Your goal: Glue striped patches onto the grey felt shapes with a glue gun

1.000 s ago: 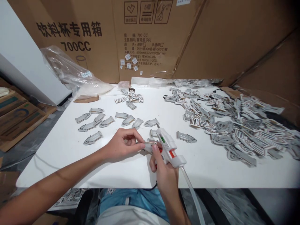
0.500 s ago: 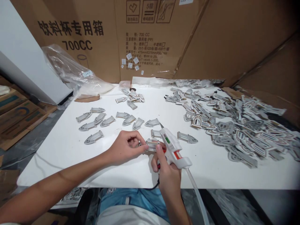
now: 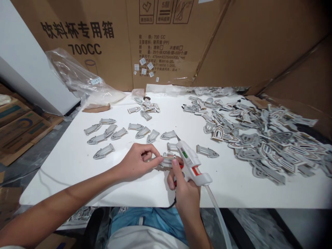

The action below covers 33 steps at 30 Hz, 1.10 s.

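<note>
Glue gun [image 3: 190,157] shifted slightly right; white table [image 3: 246,190], cardboard [image 3: 114,71] behind.

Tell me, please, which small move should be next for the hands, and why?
Probably, hold the gray piece steady: the left hand touches one end and the right hand the other, and the right hand also holds the glue gun, whose nozzle points away from the piece.

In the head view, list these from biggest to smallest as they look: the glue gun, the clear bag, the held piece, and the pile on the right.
1. Pile
2. Clear bag
3. Glue gun
4. Held piece, partly hidden by fingers but clearly smallest
</note>
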Tool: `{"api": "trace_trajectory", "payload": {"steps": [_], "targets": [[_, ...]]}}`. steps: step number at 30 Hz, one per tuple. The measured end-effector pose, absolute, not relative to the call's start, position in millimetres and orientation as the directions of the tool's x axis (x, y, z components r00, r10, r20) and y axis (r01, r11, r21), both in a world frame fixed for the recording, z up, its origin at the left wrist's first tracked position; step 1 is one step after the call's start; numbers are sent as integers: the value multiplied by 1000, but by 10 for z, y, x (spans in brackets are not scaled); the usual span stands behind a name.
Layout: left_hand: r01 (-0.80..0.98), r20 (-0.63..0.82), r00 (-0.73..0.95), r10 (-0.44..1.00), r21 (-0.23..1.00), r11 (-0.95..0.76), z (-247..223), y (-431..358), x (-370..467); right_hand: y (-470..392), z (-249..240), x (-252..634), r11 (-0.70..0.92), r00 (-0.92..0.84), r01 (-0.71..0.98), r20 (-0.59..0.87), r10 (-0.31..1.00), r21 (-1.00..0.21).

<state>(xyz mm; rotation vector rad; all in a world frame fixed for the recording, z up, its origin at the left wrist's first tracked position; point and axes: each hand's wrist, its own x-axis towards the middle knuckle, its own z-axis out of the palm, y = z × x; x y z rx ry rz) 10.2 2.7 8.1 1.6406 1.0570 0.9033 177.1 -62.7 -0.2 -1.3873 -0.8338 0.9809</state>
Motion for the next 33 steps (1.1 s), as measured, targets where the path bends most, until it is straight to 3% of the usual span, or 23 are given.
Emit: {"api": "trace_trajectory", "payload": {"steps": [9,22,28,33], "targets": [[192,31,452,891,972,-132,118,55,68,-639,-5,1793,-67,375,-32,-74,924,-997],[223,72,434,898,957,-184,106,50,59,-635,-5,1787,-67,380,-50,-81,921,-996],[293,207,416,886,891,-346,65,32,71,-638,-9,1797,-85,361,-64,-102,927,-994],[352,414,422,807,745,-566,32,50,73,-642,-42,1805,-79,345,-41,-88,934,-996]]}}
